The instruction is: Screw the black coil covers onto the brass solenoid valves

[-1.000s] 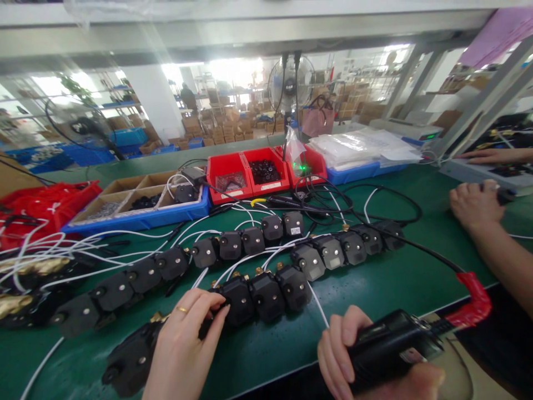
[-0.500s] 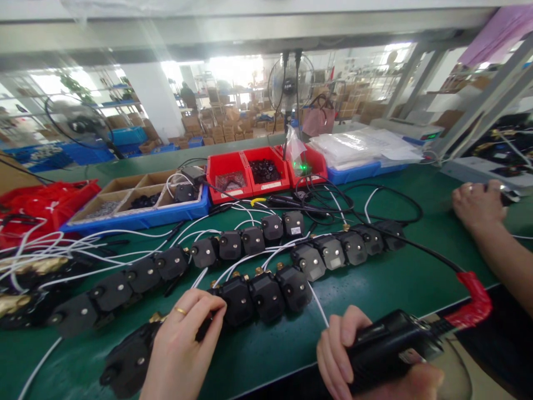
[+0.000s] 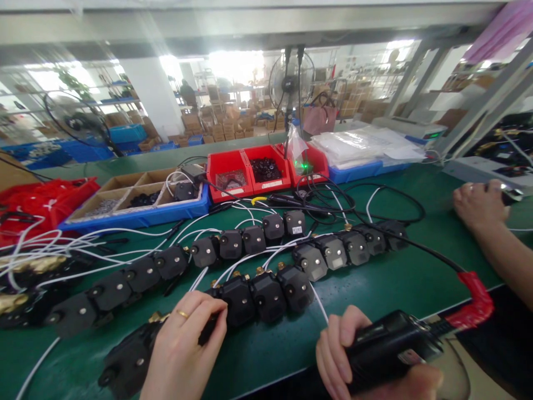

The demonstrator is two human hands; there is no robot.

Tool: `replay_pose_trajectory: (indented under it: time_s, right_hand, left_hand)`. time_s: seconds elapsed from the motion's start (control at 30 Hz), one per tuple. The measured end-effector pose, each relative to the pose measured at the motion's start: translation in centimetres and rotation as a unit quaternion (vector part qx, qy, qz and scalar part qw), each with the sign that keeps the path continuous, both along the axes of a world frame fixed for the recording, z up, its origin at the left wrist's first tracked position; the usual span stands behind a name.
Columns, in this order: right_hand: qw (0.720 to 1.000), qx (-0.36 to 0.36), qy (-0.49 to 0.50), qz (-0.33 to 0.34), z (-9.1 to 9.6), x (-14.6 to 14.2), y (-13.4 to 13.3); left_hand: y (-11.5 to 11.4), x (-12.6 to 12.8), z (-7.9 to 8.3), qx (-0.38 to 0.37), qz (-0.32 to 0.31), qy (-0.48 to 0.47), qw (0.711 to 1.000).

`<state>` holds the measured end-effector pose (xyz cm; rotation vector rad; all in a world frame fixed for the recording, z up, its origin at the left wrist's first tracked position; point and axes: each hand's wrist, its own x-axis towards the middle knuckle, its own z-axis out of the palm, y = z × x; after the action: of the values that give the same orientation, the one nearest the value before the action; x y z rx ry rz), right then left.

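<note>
My right hand (image 3: 339,353) is wrapped around a black electric screwdriver (image 3: 385,347), whose cord end is bound in red tape; its tip is out of sight. At the lower middle, my left hand (image 3: 183,347), with a ring on one finger, has its thumb and fingertips pinched together. Something dark shows between them, but I cannot make out what it is. Right beside those fingertips stands a black boxy housing (image 3: 238,303) with brass fittings, at the end of a short row. Another black housing (image 3: 127,361) is partly covered by my left hand.
Rows of black housings (image 3: 144,272) with white cables cross the green table (image 3: 358,300). Behind them stand a blue divided tray (image 3: 175,211) and red bins (image 3: 268,183) of small parts. At right, another person's hand (image 3: 478,205) rests beside a grey device. Black cords loop across the table.
Both of my hands keep nearly the same place and grip. The view has shifted very slightly. The other person's hand at the right has barely moved.
</note>
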<state>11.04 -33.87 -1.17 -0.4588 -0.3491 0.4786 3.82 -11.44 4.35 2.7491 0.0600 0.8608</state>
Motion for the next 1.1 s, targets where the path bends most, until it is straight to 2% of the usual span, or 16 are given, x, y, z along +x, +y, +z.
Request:
replay_pose_trajectory:
  time_s: [0.33,0.6,0.8,0.97,1.1]
  right_hand:
    - [1.000,0.012,-0.008,0.005,-0.4,-0.1,0.0]
    - [1.000,0.010,-0.013,0.008,-0.5,-0.2,0.1]
    - [1.000,0.010,-0.007,0.010,-0.6,-0.2,-0.1]
    - [1.000,0.015,-0.011,0.008,-0.7,-0.2,-0.1]
    - [0.999,0.027,-0.013,0.012,-0.8,-0.3,0.0]
  left_hand:
    - [0.0,0.0,0.1,0.011,0.005,0.005,1.000]
    - [0.2,-0.3,-0.2,0.040,-0.021,0.001,0.999]
    - [0.2,0.1,0.4,0.054,-0.038,-0.008,0.998]
    - [1.2,-0.8,1.1,0.023,0.004,0.006,1.000]
    - [2.5,-2.0,1.0,0.022,0.028,0.031,0.999]
